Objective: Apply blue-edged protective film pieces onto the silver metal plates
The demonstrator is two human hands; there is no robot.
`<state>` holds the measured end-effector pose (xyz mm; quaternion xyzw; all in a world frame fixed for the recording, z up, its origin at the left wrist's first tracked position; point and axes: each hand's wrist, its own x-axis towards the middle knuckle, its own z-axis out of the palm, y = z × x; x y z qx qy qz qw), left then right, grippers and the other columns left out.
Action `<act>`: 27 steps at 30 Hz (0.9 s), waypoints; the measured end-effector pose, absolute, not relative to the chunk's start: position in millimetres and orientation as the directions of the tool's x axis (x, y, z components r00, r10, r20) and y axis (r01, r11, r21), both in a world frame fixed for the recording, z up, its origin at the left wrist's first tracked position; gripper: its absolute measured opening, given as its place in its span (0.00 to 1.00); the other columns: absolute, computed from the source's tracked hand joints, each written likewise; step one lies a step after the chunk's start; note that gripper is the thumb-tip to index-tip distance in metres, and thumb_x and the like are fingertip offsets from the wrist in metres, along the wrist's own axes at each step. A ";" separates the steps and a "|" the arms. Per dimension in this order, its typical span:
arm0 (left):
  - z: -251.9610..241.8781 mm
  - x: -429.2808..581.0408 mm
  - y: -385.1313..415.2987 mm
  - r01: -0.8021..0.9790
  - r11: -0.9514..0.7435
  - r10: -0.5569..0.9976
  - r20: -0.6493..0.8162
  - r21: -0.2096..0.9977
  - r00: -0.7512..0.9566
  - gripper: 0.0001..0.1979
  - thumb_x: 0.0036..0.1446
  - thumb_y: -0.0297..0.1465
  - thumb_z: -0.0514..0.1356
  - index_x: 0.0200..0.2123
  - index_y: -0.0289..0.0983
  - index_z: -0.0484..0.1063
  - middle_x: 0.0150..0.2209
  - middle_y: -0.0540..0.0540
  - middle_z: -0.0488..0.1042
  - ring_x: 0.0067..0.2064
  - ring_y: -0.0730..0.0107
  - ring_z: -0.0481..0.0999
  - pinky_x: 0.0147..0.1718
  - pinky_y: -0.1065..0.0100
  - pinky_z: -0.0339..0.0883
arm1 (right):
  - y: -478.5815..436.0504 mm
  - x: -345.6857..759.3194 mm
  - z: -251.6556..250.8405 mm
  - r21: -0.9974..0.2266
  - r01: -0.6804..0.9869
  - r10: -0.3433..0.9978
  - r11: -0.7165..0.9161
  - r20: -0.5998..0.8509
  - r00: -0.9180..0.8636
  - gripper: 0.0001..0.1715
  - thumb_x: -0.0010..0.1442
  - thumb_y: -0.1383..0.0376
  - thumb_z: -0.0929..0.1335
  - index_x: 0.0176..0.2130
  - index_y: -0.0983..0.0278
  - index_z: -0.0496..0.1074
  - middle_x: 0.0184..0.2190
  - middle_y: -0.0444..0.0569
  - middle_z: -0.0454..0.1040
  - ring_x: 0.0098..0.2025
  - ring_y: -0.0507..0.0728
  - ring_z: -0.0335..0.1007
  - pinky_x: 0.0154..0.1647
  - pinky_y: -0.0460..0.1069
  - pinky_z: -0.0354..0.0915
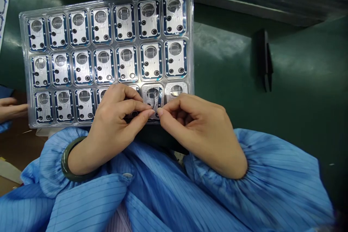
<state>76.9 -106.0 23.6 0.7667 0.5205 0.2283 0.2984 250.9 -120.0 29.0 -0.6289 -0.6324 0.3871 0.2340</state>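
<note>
While both hands pinch closed, contents indiscernible, the metal plate beneath points lengthwise forward, its round patch farthest.

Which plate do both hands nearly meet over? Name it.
The plate second from right in the bottom row: only there do the left hand and right hand nearly meet.

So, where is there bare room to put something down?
Bare green table lies between the clear tray and the black tool, and again right of the tool, apart from a small pale speck. Crowded: the tray's near edge, where the left hand and right hand nearly meet, and its left edge, beside another person's hand.
</note>
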 end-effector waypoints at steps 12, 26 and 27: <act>24.5 77.3 -105.9 0.650 -0.270 0.935 0.031 0.710 0.354 0.03 0.55 0.29 0.62 0.32 0.41 0.77 0.33 0.48 0.72 0.37 0.68 0.71 0.37 0.62 0.68 | -119.6 250.7 29.7 -0.783 0.615 0.976 -0.092 -0.193 -0.099 0.09 0.54 0.69 0.68 0.23 0.62 0.70 0.21 0.43 0.72 0.23 0.50 0.66 0.23 0.46 0.61; 25.5 75.2 -104.7 0.632 -0.322 0.907 0.039 0.705 0.420 0.03 0.57 0.29 0.61 0.32 0.41 0.76 0.36 0.49 0.79 0.39 0.66 0.74 0.43 0.58 0.66 | -118.3 251.7 29.1 -0.795 0.601 0.976 -0.088 -0.190 -0.108 0.08 0.53 0.69 0.69 0.23 0.62 0.70 0.21 0.42 0.72 0.22 0.50 0.65 0.23 0.46 0.60; 25.3 74.9 -104.8 0.634 -0.322 0.908 0.038 0.703 0.418 0.03 0.57 0.30 0.61 0.32 0.41 0.76 0.36 0.49 0.80 0.40 0.66 0.74 0.42 0.58 0.67 | -118.2 251.9 28.9 -0.796 0.598 0.976 -0.089 -0.190 -0.109 0.08 0.53 0.69 0.69 0.23 0.62 0.70 0.21 0.42 0.72 0.22 0.50 0.65 0.23 0.46 0.60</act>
